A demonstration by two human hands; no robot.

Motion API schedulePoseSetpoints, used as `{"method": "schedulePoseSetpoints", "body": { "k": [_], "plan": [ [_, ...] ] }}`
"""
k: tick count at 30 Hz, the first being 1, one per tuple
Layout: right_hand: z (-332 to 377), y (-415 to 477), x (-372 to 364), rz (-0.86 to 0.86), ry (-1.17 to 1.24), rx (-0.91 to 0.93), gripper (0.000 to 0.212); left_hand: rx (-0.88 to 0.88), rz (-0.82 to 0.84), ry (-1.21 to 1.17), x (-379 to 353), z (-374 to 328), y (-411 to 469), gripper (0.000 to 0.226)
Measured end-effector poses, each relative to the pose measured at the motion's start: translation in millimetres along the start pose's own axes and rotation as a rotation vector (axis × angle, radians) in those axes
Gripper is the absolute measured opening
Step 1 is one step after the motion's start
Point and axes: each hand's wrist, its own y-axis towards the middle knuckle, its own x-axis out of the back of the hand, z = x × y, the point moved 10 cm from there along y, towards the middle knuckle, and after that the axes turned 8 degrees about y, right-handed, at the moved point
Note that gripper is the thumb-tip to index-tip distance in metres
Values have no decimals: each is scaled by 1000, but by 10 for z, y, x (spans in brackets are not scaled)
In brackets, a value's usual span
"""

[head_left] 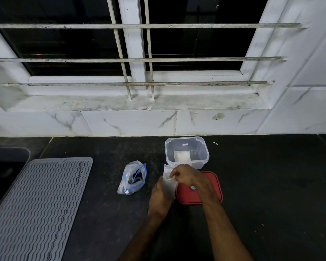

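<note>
Held: one clear pouch [169, 182], gripped low by our left hand [161, 196] and pinched at its top edge by our right hand [186, 176].

Progress, as we judge it: one white packet [181, 157] already lies in the one open container [203, 157] just beyond the right hand. The pouch is not yet in (contents unclear).

One red lid [188, 196] lies off the container, beneath the right wrist. One blue-zip bag [132, 178] sits left of the left hand.

Red lid [211, 193]; clear tub [186, 147]; grey wavy-ribbed mat [40, 200]; blue-zipped clear bag [133, 178]; black speckled counter [271, 185].
</note>
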Motion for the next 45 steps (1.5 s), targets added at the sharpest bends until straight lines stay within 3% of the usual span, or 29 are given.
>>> {"method": "schedulePoseSetpoints", "body": {
  "k": [6, 11, 18, 26, 30, 38, 45],
  "plan": [
    [8, 18, -116, 66, 31, 15, 29, 75, -46, -46, -47, 232, 55, 65],
    [-110, 48, -80, -108, -74, -43, 18, 101, 23, 56, -141, 266, 148, 103],
    [-259, -6, 125, -343, -38, -67, 20, 91, -20, 29, -97, 186, 313, 104],
    [-194, 22, 128, -250, 41, -41, 23, 95, -96, 22, -83, 109, 412, 79],
    [-133, 41, 162, -244, 19, -3, 24, 84, -143, 84, -6, 9, 506, 81],
    [-219, 7, 123, -196, -16, -12, 27, 47, -72, 53, -54, 120, 496, 99],
    [-166, 39, 79, -67, -31, -5, 30, 94, -84, 50, -38, 298, 393, 90]
  ]
}}
